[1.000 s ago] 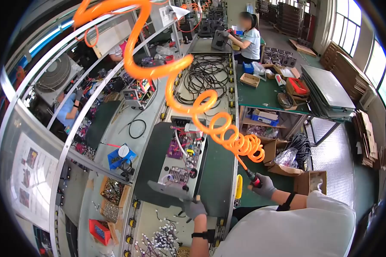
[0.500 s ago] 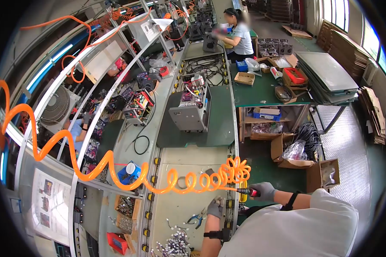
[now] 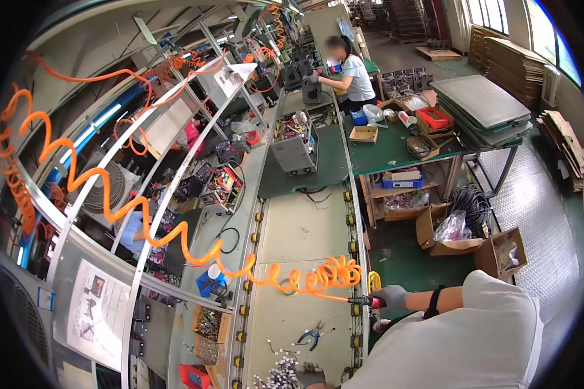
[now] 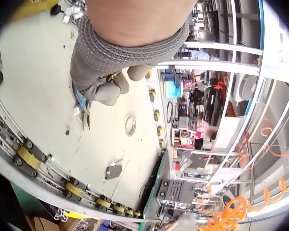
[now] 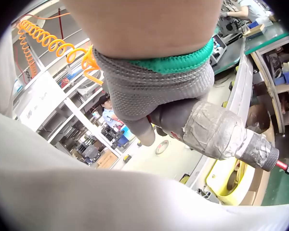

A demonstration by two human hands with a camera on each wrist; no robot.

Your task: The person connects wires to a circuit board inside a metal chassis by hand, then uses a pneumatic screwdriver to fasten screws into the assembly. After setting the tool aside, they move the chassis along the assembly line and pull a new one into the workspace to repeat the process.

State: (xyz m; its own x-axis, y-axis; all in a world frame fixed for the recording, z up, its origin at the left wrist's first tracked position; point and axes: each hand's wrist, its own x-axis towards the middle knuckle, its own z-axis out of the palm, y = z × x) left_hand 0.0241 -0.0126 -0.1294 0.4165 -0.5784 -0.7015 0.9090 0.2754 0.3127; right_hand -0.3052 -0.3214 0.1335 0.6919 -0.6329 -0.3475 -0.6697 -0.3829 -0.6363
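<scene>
My right hand [image 3: 388,297] in a grey glove grips a tape-wrapped air screwdriver [image 3: 363,301] at the conveyor's right edge. The right wrist view shows the fingers [image 5: 149,113] curled round the taped body of the screwdriver [image 5: 216,132]. An orange coiled hose [image 3: 321,277] runs from it up to the left. My gloved left hand [image 3: 310,376] is low at the near end, by a pile of small wired connectors [image 3: 280,375]. In the left wrist view its fingers [image 4: 106,89] are curled and pinch a small brass-coloured piece [image 4: 109,76] above blue-handled pliers [image 4: 85,111].
A grey welding-machine chassis [image 3: 295,152] sits on a green mat [image 3: 328,172] far up the conveyor [image 3: 298,240]. A metal ring [image 3: 288,286] and the pliers [image 3: 311,337] lie on the belt. Parts bins [image 3: 204,330] stand left; a worker [image 3: 350,71] stands beyond, boxes [image 3: 444,236] to the right.
The chassis on its green mat has travelled away up the conveyor. My left hand left it and drew back to the connector pile. The hose has swung down and left.
</scene>
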